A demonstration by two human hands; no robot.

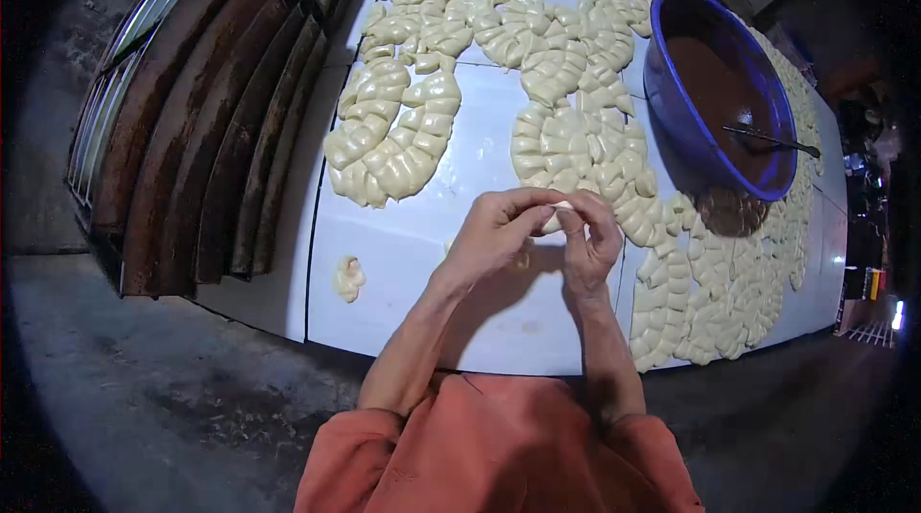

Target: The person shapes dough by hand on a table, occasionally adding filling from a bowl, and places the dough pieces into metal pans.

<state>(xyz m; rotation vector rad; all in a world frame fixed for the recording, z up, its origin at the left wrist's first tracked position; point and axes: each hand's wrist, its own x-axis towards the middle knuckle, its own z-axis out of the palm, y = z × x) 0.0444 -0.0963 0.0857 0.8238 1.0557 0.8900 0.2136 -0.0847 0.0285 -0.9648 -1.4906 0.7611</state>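
Just above the near middle of the table, my left hand (pixel 494 233) and my right hand (pixel 595 240) meet around a small piece of pale dough (pixel 554 223). Fingers and thumbs of both hands pinch it, and they cover most of it. Several shaped dough pieces (pixel 413 153) lie packed side by side beyond my left hand. More of these smooth, pale pieces form a winding band past my right hand. A single lump of dough (pixel 349 279) sits apart, left of my left forearm. Something pale shows partly behind my left hand.
A blue basin (pixel 665 115) of brown filling (pixel 715 81) stands on the right, with a long-handled utensil (pixel 770 138) resting in it. Rusty metal trays (pixel 177 139) are stacked on edge along the left. White tiles (pixel 384 244) surface the table; its near edge curves before my body.
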